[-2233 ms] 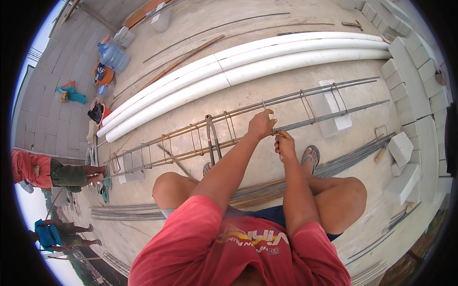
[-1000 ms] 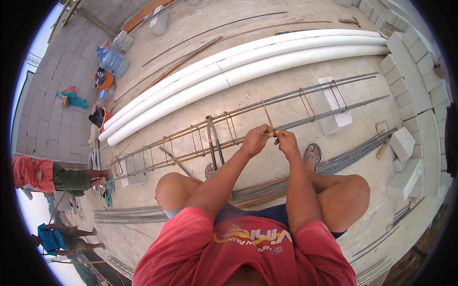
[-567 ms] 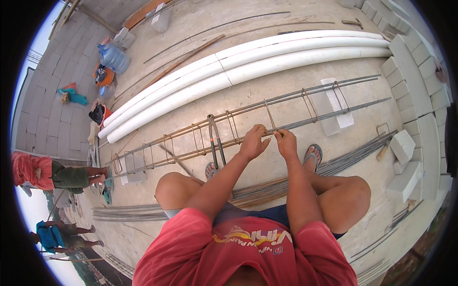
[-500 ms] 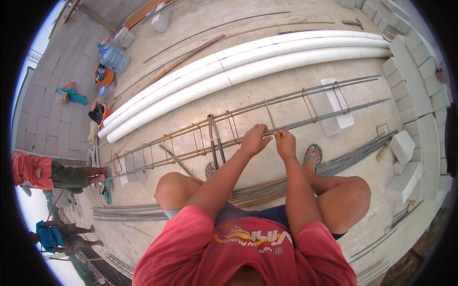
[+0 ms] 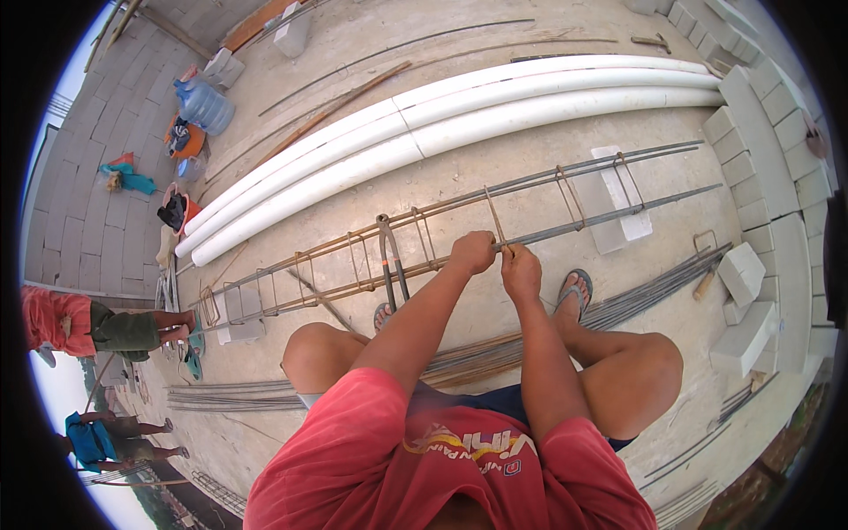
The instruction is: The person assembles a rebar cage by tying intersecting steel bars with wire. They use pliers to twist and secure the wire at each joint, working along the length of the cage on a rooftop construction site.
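A long rebar cage (image 5: 558, 234), thin bars joined by square stirrups, lies across in front of me, propped on pale blocks. My left hand (image 5: 474, 253) is closed in a fist at the near bar. Just right of it, my right hand (image 5: 521, 272) is closed in a pinch at the same bar, by the foot of a stirrup (image 5: 493, 212). Whatever the fingers hold is too small or hidden to make out. Long-handled pincers (image 5: 387, 256) with dark handles and orange bands lean on the cage, left of my hands.
White pipes (image 5: 424, 132) lie beyond the cage. Loose rebar (image 5: 618, 305) is bundled under my legs. Pale blocks (image 5: 744, 340) stand at the right. A blue water jug (image 5: 205, 108) and buckets are at the far left. Two other people stand at the left, one in green shorts (image 5: 128, 330).
My left hand's fingers, looser before, have closed into a fist. The right hand has dropped slightly toward me and left. The whole view has shifted a little.
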Tool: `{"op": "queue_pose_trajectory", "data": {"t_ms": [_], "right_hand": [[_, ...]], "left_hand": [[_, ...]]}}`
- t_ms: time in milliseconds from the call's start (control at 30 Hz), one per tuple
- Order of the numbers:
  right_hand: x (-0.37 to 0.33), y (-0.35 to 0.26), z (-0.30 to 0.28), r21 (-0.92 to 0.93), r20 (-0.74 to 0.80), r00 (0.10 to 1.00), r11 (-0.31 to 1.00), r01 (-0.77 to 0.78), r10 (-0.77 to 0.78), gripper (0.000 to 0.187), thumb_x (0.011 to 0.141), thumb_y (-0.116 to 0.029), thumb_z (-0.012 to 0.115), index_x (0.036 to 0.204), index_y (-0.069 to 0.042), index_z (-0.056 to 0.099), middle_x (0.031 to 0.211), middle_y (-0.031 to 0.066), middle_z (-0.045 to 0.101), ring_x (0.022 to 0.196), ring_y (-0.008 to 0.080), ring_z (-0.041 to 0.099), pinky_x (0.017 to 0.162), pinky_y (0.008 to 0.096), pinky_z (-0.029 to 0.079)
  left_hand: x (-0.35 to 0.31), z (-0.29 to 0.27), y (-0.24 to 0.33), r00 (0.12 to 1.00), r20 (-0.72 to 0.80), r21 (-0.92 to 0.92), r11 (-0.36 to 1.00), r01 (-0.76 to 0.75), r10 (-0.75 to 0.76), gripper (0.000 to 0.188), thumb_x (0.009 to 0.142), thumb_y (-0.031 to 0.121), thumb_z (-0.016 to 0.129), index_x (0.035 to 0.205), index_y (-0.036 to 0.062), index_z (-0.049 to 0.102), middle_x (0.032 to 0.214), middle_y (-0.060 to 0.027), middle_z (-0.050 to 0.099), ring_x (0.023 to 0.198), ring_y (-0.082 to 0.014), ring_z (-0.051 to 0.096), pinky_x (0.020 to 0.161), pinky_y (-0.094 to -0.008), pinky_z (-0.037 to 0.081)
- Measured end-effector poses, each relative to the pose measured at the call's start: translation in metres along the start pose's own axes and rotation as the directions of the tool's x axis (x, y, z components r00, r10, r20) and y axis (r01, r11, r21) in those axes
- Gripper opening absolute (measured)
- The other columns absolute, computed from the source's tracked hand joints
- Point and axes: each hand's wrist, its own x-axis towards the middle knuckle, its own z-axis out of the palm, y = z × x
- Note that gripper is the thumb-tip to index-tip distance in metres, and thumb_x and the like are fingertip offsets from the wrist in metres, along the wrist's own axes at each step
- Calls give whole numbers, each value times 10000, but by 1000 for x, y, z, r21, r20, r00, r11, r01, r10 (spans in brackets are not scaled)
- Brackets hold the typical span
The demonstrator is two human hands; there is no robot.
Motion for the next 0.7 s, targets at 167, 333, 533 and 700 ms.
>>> {"op": "queue_pose_trajectory", "data": {"t_ms": [167, 333, 533, 700], "right_hand": [[2, 4, 2, -8, -18, 1000, 1000, 22, -22, 202, 919, -218, 556, 870, -42, 642, 844, 205, 646, 795, 418, 618, 686, 512, 477], [1, 2, 0, -21, 5, 1000, 999, -30, 30, 201, 915, -219, 559, 865, -42, 640, 834, 202, 644, 793, 418, 619, 690, 512, 479], [-1, -4, -2, -26, 11, 1000, 999, -22, 23, 213, 918, -220, 555, 851, -33, 632, 837, 204, 644, 790, 418, 620, 692, 514, 481], [1, 4, 2, -49, -8, 1000, 999, 19, -19, 226, 922, -219, 548, 844, -22, 627, 837, 208, 639, 788, 422, 616, 690, 517, 478]], "left_hand": [[8, -17, -9, 989, 148, -764, 636, 113, 2, 459, 749, 166, 692, 1167, -16, 635, 886, -147, 687, 814, -203, 663, 689, -316, 521], [12, -23, -8, 995, 103, -750, 656, 90, -20, 385, 799, 86, 627, 1149, -76, 620, 961, -154, 687, 839, -192, 656, 739, -294, 522], [22, -8, -10, 997, 23, -788, 612, 68, -80, 256, 781, 35, 639, 1006, -87, 662, 858, -149, 684, 757, -194, 656, 697, -299, 527], [26, -12, -9, 992, 96, -866, 484, 123, -80, 159, 773, -13, 631, 913, -82, 665, 792, -127, 685, 673, -162, 640, 633, -290, 526]]}}
